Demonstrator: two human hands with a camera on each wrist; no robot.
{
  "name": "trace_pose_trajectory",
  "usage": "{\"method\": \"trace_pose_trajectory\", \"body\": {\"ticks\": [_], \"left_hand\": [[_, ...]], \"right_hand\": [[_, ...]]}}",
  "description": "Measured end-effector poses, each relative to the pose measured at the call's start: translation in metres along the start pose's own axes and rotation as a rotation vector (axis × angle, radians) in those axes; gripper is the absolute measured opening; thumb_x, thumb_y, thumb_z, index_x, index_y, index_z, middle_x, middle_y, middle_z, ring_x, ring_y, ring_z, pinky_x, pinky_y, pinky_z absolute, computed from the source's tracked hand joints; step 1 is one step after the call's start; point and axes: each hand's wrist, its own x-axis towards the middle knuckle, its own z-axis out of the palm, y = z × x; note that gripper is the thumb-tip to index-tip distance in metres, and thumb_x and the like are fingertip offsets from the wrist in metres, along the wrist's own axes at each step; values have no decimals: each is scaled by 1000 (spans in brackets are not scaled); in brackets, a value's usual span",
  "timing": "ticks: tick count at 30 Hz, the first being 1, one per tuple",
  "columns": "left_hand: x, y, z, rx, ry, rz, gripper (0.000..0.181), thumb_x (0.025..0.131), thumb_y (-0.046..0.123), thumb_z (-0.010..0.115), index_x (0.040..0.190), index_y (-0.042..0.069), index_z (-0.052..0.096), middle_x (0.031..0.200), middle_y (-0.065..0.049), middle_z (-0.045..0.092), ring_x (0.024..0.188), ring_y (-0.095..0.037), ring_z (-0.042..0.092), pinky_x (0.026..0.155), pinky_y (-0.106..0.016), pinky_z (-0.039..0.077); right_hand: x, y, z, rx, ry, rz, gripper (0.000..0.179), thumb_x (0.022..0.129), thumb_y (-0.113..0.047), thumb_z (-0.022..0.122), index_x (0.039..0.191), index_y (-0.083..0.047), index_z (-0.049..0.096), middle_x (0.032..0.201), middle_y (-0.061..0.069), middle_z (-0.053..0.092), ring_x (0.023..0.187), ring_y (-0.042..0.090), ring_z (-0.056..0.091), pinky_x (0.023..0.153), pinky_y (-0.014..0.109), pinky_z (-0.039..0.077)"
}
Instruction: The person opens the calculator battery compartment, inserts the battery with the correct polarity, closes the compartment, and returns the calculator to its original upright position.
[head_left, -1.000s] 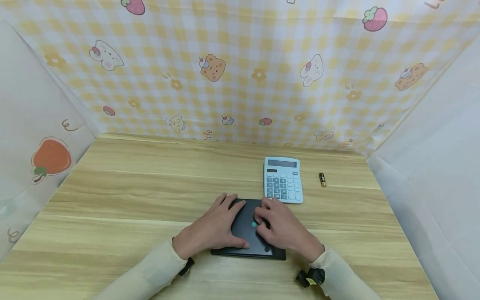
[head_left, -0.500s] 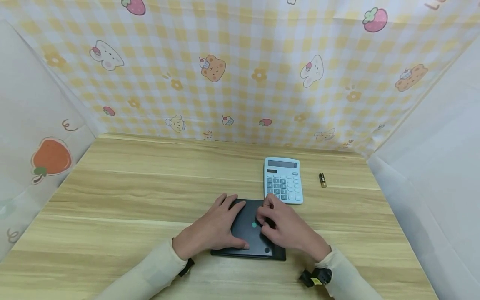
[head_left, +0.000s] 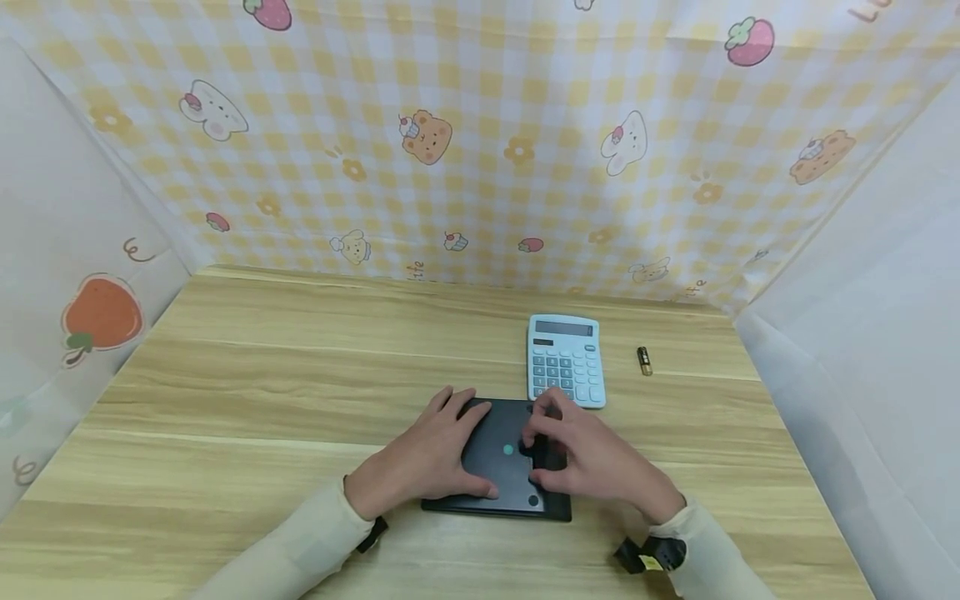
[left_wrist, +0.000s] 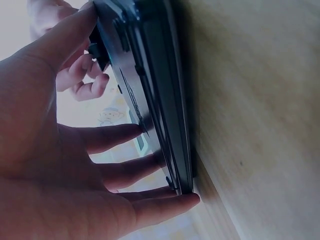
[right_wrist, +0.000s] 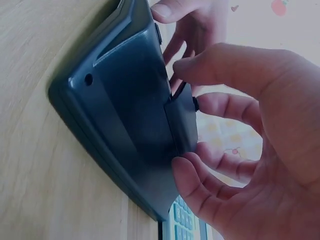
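Observation:
A black calculator lies face down on the table, its back with dark feet and a green dot turned up. My left hand presses on its left part with spread fingers, thumb on the near side and fingertips along the far side. In the left wrist view the little finger reaches the calculator's edge. My right hand pinches a small black battery cover at the back's right part. The right wrist view shows this cover standing tilted up from the casing, thumb at one end and fingertips behind it.
A light blue calculator lies face up just behind the right hand. To its right a small black and gold battery lies on the wooden table. A checked cloth hangs behind, and white panels stand at both sides.
My right hand has moved to the right with the battery cover, and its thumb and fingers now stand farther apart. The left hand and the black calculator have stayed in place.

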Motion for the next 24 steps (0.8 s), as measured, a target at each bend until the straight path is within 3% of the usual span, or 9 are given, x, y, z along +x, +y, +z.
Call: {"method": "trace_pose_trajectory", "body": {"ticks": [7,13,19,24], "left_hand": [[0,0,0,-6,1,0,107,83,63,92,164,6,51,171,-26,36,157,-58,27,119,-68,42],[-1,-1,0,-14,8,4,107,82,61,93,164,6,51,171,-26,36,157,-58,27,118,-69,42],[0,-1,0,-10,10,2,107,82,61,93,164,6,51,171,-25,37,157,-58,27,118,-69,42],[0,-1,0,-6,7,3,107,82,61,93,164,6,51,171,-26,37,157,-58,28,118,-68,42]], "right_hand": [[-6,3,-1,52,-25,16,33,91,-20,91,120,-26,77,130,-2,50,76,10,57,66,22,52],[-10,7,0,69,-5,11,40,92,-17,89,129,-21,75,130,-1,52,93,15,62,74,26,59],[-9,5,0,109,-12,127,64,90,-19,92,146,-14,63,132,-2,58,95,11,61,82,29,61],[-9,4,-1,100,-4,178,64,87,-25,94,143,-11,65,130,1,60,98,12,59,84,29,60]]}}
